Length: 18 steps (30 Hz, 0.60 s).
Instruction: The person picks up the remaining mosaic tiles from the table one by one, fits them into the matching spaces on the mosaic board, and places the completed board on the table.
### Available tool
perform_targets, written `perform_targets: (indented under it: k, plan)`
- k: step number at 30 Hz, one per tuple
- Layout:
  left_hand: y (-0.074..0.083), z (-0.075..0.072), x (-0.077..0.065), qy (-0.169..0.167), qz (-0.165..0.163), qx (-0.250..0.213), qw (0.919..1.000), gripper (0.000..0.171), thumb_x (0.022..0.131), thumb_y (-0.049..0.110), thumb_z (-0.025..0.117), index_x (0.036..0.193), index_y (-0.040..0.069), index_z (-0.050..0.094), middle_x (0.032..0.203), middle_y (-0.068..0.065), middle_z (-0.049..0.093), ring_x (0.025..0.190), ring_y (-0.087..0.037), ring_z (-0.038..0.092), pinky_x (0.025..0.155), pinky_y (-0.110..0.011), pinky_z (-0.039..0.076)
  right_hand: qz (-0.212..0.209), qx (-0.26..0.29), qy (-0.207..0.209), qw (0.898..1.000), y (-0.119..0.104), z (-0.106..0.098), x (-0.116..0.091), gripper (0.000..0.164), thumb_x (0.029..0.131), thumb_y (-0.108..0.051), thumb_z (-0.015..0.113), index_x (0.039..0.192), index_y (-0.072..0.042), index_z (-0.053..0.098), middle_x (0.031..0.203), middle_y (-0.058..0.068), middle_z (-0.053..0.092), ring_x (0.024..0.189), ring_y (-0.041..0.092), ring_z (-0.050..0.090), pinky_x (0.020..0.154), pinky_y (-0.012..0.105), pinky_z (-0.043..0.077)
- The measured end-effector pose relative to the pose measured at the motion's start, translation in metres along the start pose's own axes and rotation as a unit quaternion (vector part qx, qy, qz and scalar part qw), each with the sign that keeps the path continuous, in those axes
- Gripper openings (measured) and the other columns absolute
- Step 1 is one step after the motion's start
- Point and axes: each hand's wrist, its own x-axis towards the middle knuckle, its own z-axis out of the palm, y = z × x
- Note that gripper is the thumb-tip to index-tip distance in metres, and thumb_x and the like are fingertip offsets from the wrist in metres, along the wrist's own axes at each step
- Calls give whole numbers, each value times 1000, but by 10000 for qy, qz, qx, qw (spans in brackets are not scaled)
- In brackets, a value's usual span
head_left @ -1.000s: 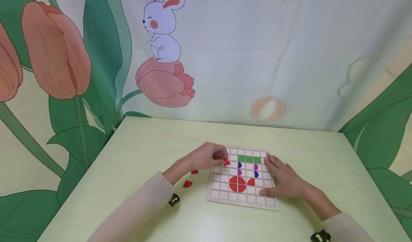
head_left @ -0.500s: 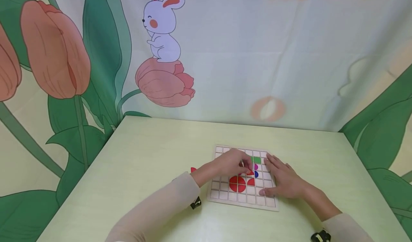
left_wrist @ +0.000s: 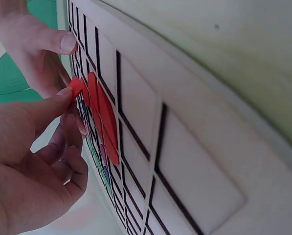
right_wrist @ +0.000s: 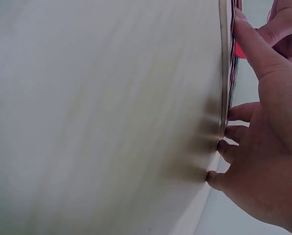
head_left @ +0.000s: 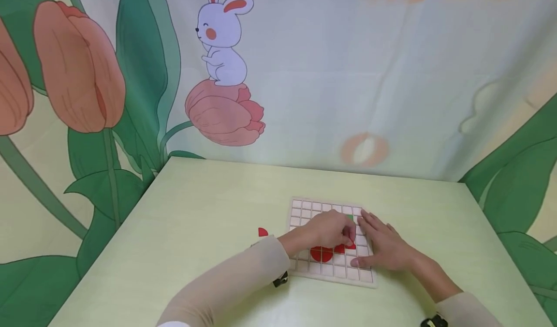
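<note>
A square wooden grid board [head_left: 330, 281] lies on the table. Over its right part, my left hand [head_left: 332, 228] pinches a red quarter-circle piece [left_wrist: 76, 87] between thumb and index finger. That piece is at a cell just right of another red quarter piece [head_left: 339, 249]. Left of these, a red circle of quarter pieces [head_left: 321, 255] is partly covered by my hand. One green tile [head_left: 350, 217] shows behind the fingers; blue and magenta pieces are hidden in the head view. My right hand [head_left: 387, 245] rests along the board's right edge, fingers extended, thumb on the cells.
A loose red quarter piece [head_left: 263, 231] lies on the table [head_left: 209, 206] left of the board, near my left sleeve [head_left: 243, 269]. Behind the table hangs a curtain [head_left: 304, 75] printed with tulips and a rabbit.
My left hand has carried the red piece from the board's left side rightward and towards me, to the cell beside the other red quarter. My right hand has stayed in place.
</note>
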Motion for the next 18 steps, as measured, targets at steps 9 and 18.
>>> perform_targets:
  k: [9, 18]
  plan:
    - [-5, 8, 6, -43, 297, -52, 9995, 9, 98, 21, 79, 91, 25, 75, 82, 17, 64, 80, -1, 57, 74, -15, 46, -15, -95, 30, 9999, 0, -1, 1, 122, 81, -73, 79, 162, 5, 32, 173, 24, 20, 157, 51, 18, 114, 81, 21]
    - [-5, 12, 8, -170, 380, -30, 9991, 4, 99, 19, 78, 95, 21, 76, 82, 16, 64, 79, -1, 58, 75, -13, 46, -37, -77, 27, 10000, 1, -1, 1, 121, 81, -70, 81, 161, 7, 33, 172, 25, 20, 156, 52, 19, 112, 82, 21]
